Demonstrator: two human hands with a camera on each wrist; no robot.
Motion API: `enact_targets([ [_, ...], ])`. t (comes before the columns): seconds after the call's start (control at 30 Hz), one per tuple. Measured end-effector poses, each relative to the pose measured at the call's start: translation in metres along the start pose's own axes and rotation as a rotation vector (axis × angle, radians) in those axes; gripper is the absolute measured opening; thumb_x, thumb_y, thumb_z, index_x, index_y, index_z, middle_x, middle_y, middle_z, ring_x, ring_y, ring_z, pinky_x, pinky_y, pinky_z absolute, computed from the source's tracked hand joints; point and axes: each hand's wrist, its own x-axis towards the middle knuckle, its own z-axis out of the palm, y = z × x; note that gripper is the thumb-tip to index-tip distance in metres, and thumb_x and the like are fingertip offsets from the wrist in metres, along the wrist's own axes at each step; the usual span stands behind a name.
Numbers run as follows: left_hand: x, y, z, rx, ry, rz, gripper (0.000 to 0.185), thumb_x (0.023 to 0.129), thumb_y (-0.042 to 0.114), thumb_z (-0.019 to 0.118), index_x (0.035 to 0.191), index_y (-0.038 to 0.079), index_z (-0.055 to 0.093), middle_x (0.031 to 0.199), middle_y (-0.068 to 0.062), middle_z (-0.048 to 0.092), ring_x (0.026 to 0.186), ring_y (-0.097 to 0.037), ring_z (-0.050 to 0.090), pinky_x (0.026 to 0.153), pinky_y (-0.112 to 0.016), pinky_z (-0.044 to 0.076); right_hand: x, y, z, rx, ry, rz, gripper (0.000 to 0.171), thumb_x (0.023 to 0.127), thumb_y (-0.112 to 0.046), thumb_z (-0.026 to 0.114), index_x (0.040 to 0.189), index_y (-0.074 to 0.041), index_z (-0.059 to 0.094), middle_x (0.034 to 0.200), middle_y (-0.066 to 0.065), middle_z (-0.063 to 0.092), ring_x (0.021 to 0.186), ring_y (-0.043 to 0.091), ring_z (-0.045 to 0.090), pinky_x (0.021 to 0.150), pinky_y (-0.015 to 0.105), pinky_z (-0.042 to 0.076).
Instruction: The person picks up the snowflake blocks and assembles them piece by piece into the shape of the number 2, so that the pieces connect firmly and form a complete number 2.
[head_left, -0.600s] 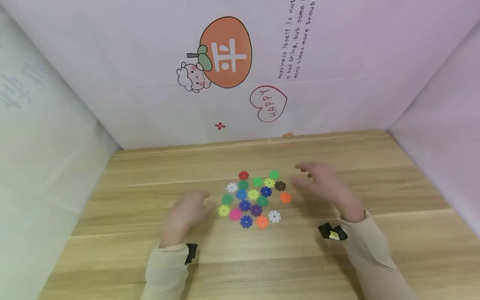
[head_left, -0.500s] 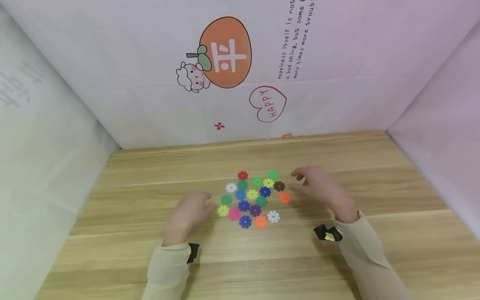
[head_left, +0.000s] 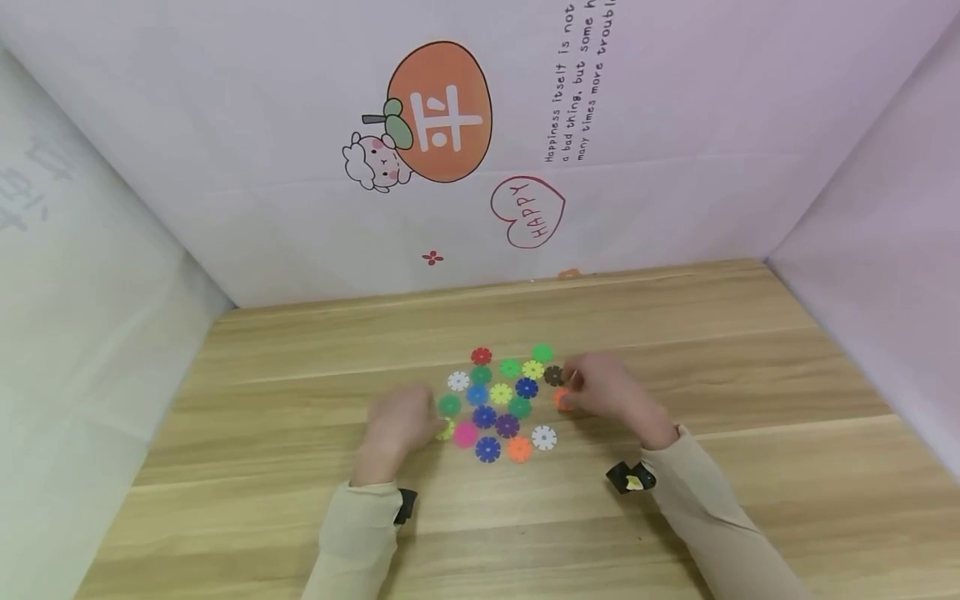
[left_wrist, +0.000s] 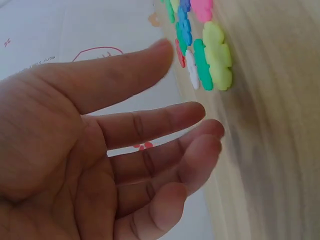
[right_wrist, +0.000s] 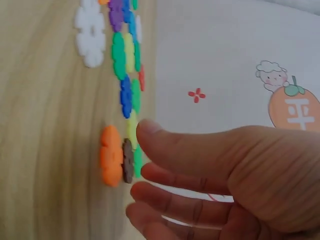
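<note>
Several flat, notched plastic discs in mixed colours lie spread on the wooden table. My left hand (head_left: pixel 401 421) is at the left side of the spread, partly covering a yellow disc (head_left: pixel 446 429) in the head view. In the left wrist view its fingers are loosely bent and hold nothing, with the yellow disc (left_wrist: pixel 218 60) and a green disc (left_wrist: pixel 203 65) beyond the thumb. On the other side, my right hand (head_left: pixel 611 396) overlaps the edge of an orange disc (head_left: pixel 562 400). The right wrist view shows its palm bare, thumb and fingers apart, near a brown disc (right_wrist: pixel 128 160) and the orange one.
Between the hands lie a pink disc (head_left: pixel 466 433), a purple disc (head_left: pixel 507 426), a white disc (head_left: pixel 544 437) and several blue, green and yellow ones. A red disc (head_left: pixel 482 356) is at the back. Printed white sheets (head_left: pixel 660 208) wall the table (head_left: pixel 480 533) at the back and sides.
Both hands have moved inward to the discs, the left rightward and the right leftward and lower. The discs keep their layout; the head view has shifted slightly.
</note>
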Motion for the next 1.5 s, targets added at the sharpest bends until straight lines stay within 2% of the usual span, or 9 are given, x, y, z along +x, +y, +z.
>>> enact_targets([
  [0.27, 0.004, -0.003, 0.006, 0.021, -0.015, 0.047, 0.023, 0.077, 0.016, 0.077, 0.076, 0.009, 0.055, 0.067, -0.002, 0.053, 0.062, -0.018, 0.050, 0.055, -0.030, 0.044, 0.002, -0.003, 0.007, -0.041, -0.044, 0.055, 0.028, 0.078, -0.018, 0.079, 0.096, -0.003, 0.063, 0.083, 0.004, 0.062, 0.074, 0.018, 0.055, 0.067, 0.035, 0.050],
  [0.6, 0.007, 0.000, 0.010, -0.014, -0.046, 0.054, 0.016, 0.083, 0.016, 0.070, 0.077, 0.007, 0.058, 0.070, -0.004, 0.053, 0.063, -0.018, 0.049, 0.055, -0.029, 0.044, 0.005, -0.002, 0.010, -0.093, -0.050, 0.062, 0.024, 0.080, -0.019, 0.078, 0.087, -0.005, 0.060, 0.077, 0.002, 0.056, 0.070, 0.019, 0.050, 0.062, 0.032, 0.044],
  [0.73, 0.006, 0.002, 0.014, -0.037, -0.046, 0.038, 0.022, 0.083, 0.022, 0.074, 0.086, 0.003, 0.063, 0.078, -0.006, 0.058, 0.067, -0.018, 0.052, 0.060, -0.032, 0.048, 0.004, -0.002, 0.011, -0.081, -0.060, 0.064, 0.025, 0.081, -0.019, 0.077, 0.086, -0.006, 0.056, 0.076, 0.003, 0.054, 0.070, 0.020, 0.049, 0.062, 0.032, 0.043],
  [0.87, 0.005, 0.002, 0.016, -0.042, -0.033, 0.041, 0.030, 0.081, 0.019, 0.076, 0.100, -0.001, 0.064, 0.088, -0.010, 0.062, 0.073, -0.020, 0.054, 0.067, -0.035, 0.051, 0.004, -0.004, 0.012, -0.050, -0.068, 0.061, 0.026, 0.082, -0.017, 0.076, 0.087, -0.006, 0.053, 0.075, 0.004, 0.052, 0.068, 0.020, 0.048, 0.060, 0.031, 0.041],
  [0.97, 0.005, 0.002, 0.016, -0.081, -0.029, 0.037, 0.027, 0.081, 0.013, 0.074, 0.100, -0.001, 0.062, 0.088, -0.010, 0.061, 0.073, -0.021, 0.054, 0.065, -0.035, 0.051, 0.004, -0.004, 0.012, -0.023, -0.067, 0.037, 0.024, 0.082, -0.011, 0.074, 0.090, -0.006, 0.052, 0.075, 0.004, 0.051, 0.068, 0.019, 0.048, 0.058, 0.029, 0.040],
  [1.13, 0.007, 0.001, 0.012, -0.214, -0.009, 0.034, 0.017, 0.082, 0.005, 0.068, 0.094, 0.002, 0.056, 0.079, -0.007, 0.056, 0.068, -0.021, 0.052, 0.057, -0.031, 0.047, 0.003, -0.006, 0.011, 0.058, -0.012, -0.016, 0.016, 0.084, 0.000, 0.066, 0.095, -0.005, 0.057, 0.086, 0.007, 0.060, 0.075, 0.020, 0.054, 0.061, 0.029, 0.048],
  [1.27, 0.009, 0.003, 0.010, -0.352, 0.066, 0.073, 0.016, 0.089, 0.011, 0.065, 0.100, 0.004, 0.056, 0.083, -0.008, 0.060, 0.069, -0.019, 0.057, 0.056, -0.030, 0.050, 0.001, -0.014, 0.009, 0.156, 0.084, -0.066, 0.014, 0.087, -0.003, 0.065, 0.101, -0.005, 0.061, 0.091, 0.008, 0.065, 0.077, 0.019, 0.060, 0.063, 0.030, 0.053],
  [1.4, 0.011, 0.011, 0.010, -0.641, 0.109, 0.116, 0.022, 0.090, 0.013, 0.065, 0.109, 0.005, 0.058, 0.088, -0.011, 0.067, 0.072, -0.021, 0.067, 0.061, -0.032, 0.057, 0.000, -0.025, 0.009, 0.257, 0.199, -0.151, 0.013, 0.086, -0.007, 0.070, 0.097, -0.004, 0.064, 0.086, 0.006, 0.068, 0.073, 0.016, 0.062, 0.064, 0.029, 0.054],
  [1.5, 0.010, 0.017, 0.009, -0.860, 0.095, 0.129, 0.025, 0.089, 0.011, 0.065, 0.113, 0.004, 0.059, 0.087, -0.014, 0.069, 0.071, -0.022, 0.069, 0.063, -0.033, 0.058, -0.001, -0.032, 0.010, 0.351, 0.248, -0.176, 0.014, 0.085, -0.008, 0.071, 0.097, -0.005, 0.066, 0.088, 0.005, 0.069, 0.076, 0.015, 0.065, 0.068, 0.027, 0.056],
])
